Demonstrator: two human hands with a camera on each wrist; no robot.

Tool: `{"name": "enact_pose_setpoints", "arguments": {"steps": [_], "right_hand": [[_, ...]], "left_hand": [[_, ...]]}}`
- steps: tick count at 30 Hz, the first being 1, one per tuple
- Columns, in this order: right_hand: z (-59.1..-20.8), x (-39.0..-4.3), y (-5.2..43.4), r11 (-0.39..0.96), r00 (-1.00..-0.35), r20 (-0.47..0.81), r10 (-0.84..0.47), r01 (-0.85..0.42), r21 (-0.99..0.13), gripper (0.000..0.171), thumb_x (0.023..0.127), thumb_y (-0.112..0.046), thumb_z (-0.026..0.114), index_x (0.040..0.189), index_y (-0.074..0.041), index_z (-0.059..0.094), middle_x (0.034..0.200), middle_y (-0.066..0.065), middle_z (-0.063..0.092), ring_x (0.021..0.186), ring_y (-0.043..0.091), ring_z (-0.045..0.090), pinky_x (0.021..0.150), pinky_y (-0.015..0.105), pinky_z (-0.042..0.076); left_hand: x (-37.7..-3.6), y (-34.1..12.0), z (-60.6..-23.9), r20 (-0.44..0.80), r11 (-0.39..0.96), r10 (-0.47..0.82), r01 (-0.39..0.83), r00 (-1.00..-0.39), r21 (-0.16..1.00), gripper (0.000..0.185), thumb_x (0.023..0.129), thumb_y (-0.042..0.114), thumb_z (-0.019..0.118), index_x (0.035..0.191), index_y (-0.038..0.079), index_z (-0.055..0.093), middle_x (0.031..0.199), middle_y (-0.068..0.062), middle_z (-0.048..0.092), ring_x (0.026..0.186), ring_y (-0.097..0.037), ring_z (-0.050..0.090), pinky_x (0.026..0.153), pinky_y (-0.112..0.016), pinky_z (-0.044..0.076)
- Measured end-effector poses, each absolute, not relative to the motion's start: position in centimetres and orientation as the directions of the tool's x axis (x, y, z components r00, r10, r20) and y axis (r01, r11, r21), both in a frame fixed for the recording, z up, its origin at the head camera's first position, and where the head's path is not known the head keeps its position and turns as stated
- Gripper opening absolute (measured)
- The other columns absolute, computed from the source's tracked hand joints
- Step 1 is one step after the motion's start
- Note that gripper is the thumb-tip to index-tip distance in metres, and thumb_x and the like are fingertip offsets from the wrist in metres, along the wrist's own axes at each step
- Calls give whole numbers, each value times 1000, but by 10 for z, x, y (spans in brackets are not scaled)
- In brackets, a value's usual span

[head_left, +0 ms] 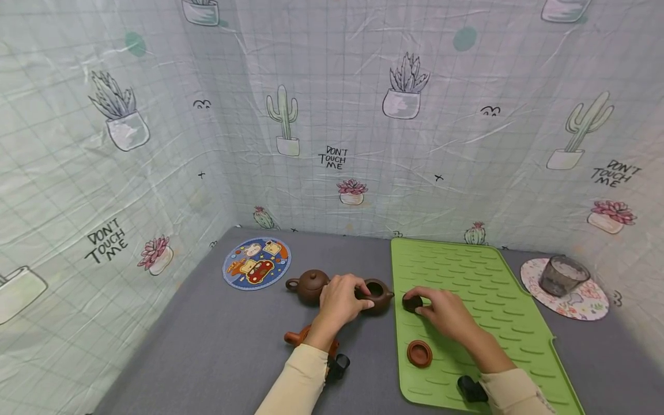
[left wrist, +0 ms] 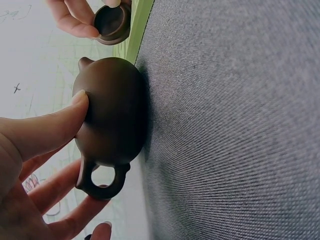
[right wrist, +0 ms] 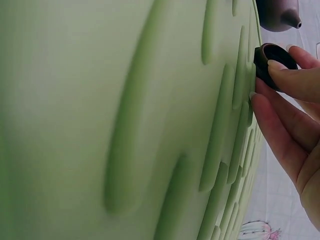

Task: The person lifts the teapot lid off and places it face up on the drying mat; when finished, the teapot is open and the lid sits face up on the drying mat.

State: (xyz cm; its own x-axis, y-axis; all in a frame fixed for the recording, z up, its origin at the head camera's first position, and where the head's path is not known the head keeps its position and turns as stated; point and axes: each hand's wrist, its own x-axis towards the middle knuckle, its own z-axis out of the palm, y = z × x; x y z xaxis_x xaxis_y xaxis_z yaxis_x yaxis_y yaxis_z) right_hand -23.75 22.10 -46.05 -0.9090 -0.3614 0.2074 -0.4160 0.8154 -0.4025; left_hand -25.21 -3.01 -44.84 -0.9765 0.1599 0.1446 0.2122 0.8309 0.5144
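Observation:
My left hand (head_left: 362,297) grips a dark brown lidless teapot (head_left: 380,295) that stands on the grey table just left of the green mat (head_left: 467,271). In the left wrist view the thumb presses the teapot's (left wrist: 115,120) body and the fingers curl at its loop handle. My right hand (head_left: 422,305) pinches a small dark lid (head_left: 412,302) at the mat's left edge, right beside the teapot's spout. In the right wrist view the lid (right wrist: 272,60) sits between thumb and fingertips against the ribbed mat (right wrist: 125,115).
A second brown teapot (head_left: 310,286) with its lid on stands left of the held one. A reddish teapot (head_left: 297,338) lies under my left forearm. A reddish lid (head_left: 419,353) rests on the mat. A round cartoon coaster (head_left: 256,263) and a glass (head_left: 562,275) on a floral coaster lie farther back.

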Motion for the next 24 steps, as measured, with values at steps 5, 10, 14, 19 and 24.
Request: {"name": "enact_pose_setpoints", "arguments": {"steps": [5, 10, 14, 19, 24], "right_hand": [[-458, -240, 223, 818, -916, 185, -357, -402, -412, 34, 87, -6, 78, 117, -21, 73, 113, 3, 77, 80, 15, 73, 69, 34, 55], [-456, -243, 223, 826, -917, 161, -364, -398, -400, 31, 88, -9, 78, 115, -22, 73, 115, 4, 77, 69, 6, 62, 64, 29, 48], [-455, -245, 223, 838, -930, 111, -351, -365, -405, 24, 89, -10, 76, 111, -21, 74, 123, 8, 75, 66, 5, 55, 64, 28, 43], [-454, -246, 224, 845, -932, 98, -349, -359, -396, 20, 90, -10, 76, 108, -19, 74, 128, 11, 73, 80, 16, 69, 69, 34, 51], [-455, -246, 225, 831, -919, 145, -367, -394, -393, 33, 90, -10, 76, 121, -13, 66, 120, 12, 76, 102, 34, 74, 74, 44, 56]], "left_hand": [[-253, -30, -448, 149, 829, 162, 216, -975, 516, 15, 77, 37, 89, 86, 32, 78, 109, 3, 75, 91, -21, 63, 67, -32, 46], [-254, -30, -448, 153, 833, 168, 223, -974, 506, 15, 77, 38, 89, 86, 32, 78, 110, 3, 75, 90, -20, 64, 63, -30, 44], [-253, -31, -446, 147, 835, 167, 219, -975, 505, 15, 78, 38, 88, 86, 32, 78, 113, 3, 75, 92, -21, 65, 62, -28, 43], [-254, -30, -446, 135, 835, 166, 212, -977, 508, 15, 77, 38, 89, 86, 32, 78, 112, 3, 75, 92, -21, 63, 63, -30, 44], [-254, -30, -447, 127, 834, 166, 207, -978, 511, 15, 77, 37, 89, 86, 32, 78, 112, 3, 75, 92, -21, 63, 62, -30, 43]]}}
